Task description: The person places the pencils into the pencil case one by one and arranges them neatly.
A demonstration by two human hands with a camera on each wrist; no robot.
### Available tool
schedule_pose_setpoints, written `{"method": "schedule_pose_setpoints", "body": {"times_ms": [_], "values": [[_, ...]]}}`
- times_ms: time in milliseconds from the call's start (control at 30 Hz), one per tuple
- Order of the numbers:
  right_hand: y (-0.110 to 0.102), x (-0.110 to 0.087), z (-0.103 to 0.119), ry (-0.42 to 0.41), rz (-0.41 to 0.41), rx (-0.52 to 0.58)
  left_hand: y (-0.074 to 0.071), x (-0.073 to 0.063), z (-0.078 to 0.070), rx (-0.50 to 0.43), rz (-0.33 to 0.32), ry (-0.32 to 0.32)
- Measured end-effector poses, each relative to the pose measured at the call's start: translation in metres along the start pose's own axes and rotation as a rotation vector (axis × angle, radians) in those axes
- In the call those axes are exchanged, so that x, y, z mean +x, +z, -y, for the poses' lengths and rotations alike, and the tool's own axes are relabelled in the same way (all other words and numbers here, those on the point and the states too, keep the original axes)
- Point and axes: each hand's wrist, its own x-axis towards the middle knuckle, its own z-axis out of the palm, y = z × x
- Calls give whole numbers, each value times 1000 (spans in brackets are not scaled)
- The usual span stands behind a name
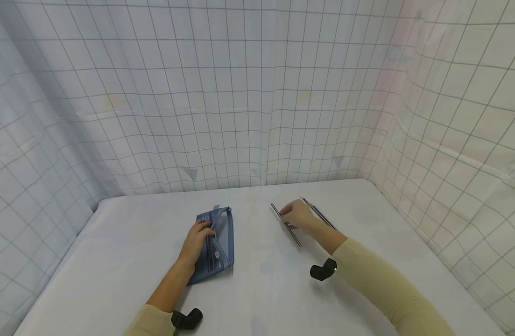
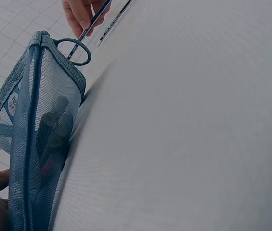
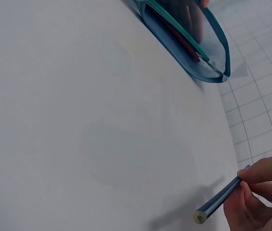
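Note:
On the left half of the table lies a blue zippered mesh pencil pouch (image 1: pixel 230 235), its mouth spread apart toward the right. My left hand (image 1: pixel 195 242) grips its upper side, fingers bent over the edge. A green pencil (image 3: pixel 181 31) and a red one (image 3: pixel 180 39) show inside in the right wrist view; darker round shapes behind the mesh are unclear. My right hand (image 1: pixel 301 216) pinches a dark striped pencil (image 1: pixel 292 235) between thumb and fingers, right of the pouch. The pencil's pale blunt end faces the right wrist camera, with its shadow on the cloth below.
Further right, beyond my right hand, more dark pencils (image 1: pixel 320 214) lie close together, partly hidden by the forearm. A ring-shaped loop (image 2: pixel 80 52) sticks out at the pouch's end. White cloth covers the table (image 1: pixel 127 242); gridded curtains (image 1: pixel 223 93) stand behind and at both sides.

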Motion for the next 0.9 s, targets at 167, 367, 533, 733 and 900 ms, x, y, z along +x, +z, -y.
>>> {"method": "schedule_pose_setpoints", "body": {"times_ms": [167, 367, 533, 733, 900], "values": [[11, -2, 5, 10, 44, 79, 1, 0, -1, -2, 0, 0], [23, -6, 12, -1, 95, 101, 1, -3, -3, -10, 5, 1], [34, -5, 16, 1, 123, 126, 1, -3, -3, -7, 4, -1], [50, -7, 25, -2, 175, 158, 0, -1, -2, 5, 1, -4], [64, -9, 31, -8, 213, 193, 0, -1, -2, 8, 3, 3]]}}
